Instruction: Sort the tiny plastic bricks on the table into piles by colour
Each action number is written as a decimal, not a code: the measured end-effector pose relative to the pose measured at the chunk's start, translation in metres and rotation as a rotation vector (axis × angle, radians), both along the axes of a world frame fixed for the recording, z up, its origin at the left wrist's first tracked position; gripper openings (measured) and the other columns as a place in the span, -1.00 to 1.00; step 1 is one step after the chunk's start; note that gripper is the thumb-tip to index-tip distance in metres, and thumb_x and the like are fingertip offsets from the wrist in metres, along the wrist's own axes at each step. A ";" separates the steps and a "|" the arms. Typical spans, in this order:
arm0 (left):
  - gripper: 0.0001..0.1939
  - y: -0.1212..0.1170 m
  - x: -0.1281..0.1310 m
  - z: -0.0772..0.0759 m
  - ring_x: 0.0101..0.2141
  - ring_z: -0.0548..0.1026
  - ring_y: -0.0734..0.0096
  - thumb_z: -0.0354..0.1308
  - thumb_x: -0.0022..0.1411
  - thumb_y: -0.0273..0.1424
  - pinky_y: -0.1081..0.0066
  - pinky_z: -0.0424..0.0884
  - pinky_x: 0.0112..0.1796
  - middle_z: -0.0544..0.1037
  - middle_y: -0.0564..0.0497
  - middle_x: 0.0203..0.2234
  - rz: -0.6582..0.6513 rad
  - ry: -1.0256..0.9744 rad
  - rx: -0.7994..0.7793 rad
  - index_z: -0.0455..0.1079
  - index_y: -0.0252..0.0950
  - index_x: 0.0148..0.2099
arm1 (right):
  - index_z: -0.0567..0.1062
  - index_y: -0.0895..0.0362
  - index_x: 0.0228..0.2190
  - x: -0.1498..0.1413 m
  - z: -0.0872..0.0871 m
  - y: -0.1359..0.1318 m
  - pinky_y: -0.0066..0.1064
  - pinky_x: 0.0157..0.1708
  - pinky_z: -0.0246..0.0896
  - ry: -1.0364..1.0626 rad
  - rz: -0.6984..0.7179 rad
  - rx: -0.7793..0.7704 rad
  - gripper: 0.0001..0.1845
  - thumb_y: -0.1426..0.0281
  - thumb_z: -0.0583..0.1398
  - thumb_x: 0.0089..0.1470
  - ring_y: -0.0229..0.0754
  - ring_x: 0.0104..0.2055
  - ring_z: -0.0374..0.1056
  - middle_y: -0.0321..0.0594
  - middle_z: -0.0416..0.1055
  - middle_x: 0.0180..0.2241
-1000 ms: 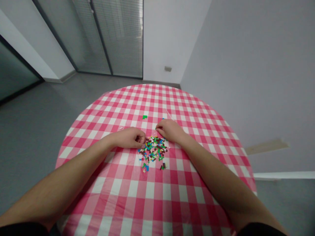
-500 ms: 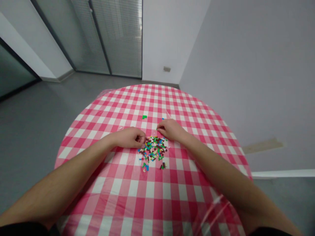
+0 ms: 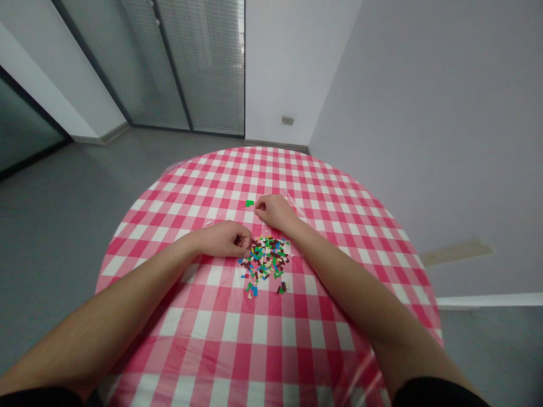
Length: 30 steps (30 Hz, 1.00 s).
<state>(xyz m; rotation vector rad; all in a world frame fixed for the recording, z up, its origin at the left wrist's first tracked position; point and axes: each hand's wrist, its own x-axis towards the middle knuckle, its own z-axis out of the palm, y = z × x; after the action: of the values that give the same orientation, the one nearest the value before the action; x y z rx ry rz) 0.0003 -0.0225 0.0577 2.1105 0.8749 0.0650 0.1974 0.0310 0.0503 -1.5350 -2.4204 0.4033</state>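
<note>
A pile of small building bricks (image 3: 268, 259) in green, blue, brown, white and yellow lies on the checked tablecloth. My left hand (image 3: 224, 238) rests at the pile's left edge, its fingers curled in; whatever they may hold is hidden. Beyond the pile, my right hand (image 3: 276, 212) is closed in a pinch just right of a flat green piece (image 3: 249, 203). Anything between those fingertips is too small to make out. Two little clusters sit on the near side: blue and green bricks (image 3: 253, 290) to the left, brown and white bricks (image 3: 283, 287) to the right.
The round table wears a pink-and-white checked cloth (image 3: 254, 333) with a clear plastic cover. Glass partitions with blinds (image 3: 212, 73) stand behind on the left, and a plain wall (image 3: 445, 141) is close on the right.
My right hand has moved left and away from me, from the pile's far right side to beside the flat green piece. My left hand stays about where it was.
</note>
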 end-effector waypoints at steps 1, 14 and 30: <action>-0.81 0.000 0.000 0.000 -0.53 0.27 0.48 0.17 0.10 -0.32 0.45 0.12 -0.46 0.38 0.13 -0.59 -0.002 0.001 -0.002 0.27 -0.27 -0.47 | 0.65 0.18 -0.26 0.000 -0.001 0.002 -0.38 -0.25 0.18 -0.001 -0.004 0.007 -0.80 0.46 0.19 0.18 -0.15 -0.23 0.45 -0.08 0.63 -0.21; -0.72 0.025 -0.007 -0.029 -0.29 0.49 0.27 0.11 0.11 -0.45 0.31 0.39 -0.20 0.58 -0.07 -0.29 0.504 -0.159 0.387 0.41 -0.29 -0.09 | 0.67 0.16 -0.29 -0.008 -0.003 0.004 -0.35 -0.25 0.21 -0.030 -0.027 0.043 -0.76 0.35 0.19 0.25 -0.12 -0.26 0.46 -0.07 0.63 -0.26; -0.45 0.030 -0.004 -0.032 0.13 0.48 0.00 0.07 0.13 -0.48 0.04 0.32 0.14 0.55 -0.25 0.10 0.540 -0.081 0.513 0.27 -0.35 0.20 | 0.66 0.16 -0.27 -0.009 -0.016 0.008 -0.33 -0.22 0.24 0.003 -0.068 0.083 -0.76 0.37 0.18 0.24 -0.06 -0.21 0.50 -0.07 0.63 -0.26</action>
<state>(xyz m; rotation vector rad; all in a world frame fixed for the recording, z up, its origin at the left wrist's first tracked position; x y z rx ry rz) -0.0036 0.0078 0.0257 2.2375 1.4751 0.7175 0.1880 0.0393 0.0347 -1.5744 -2.3439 0.2882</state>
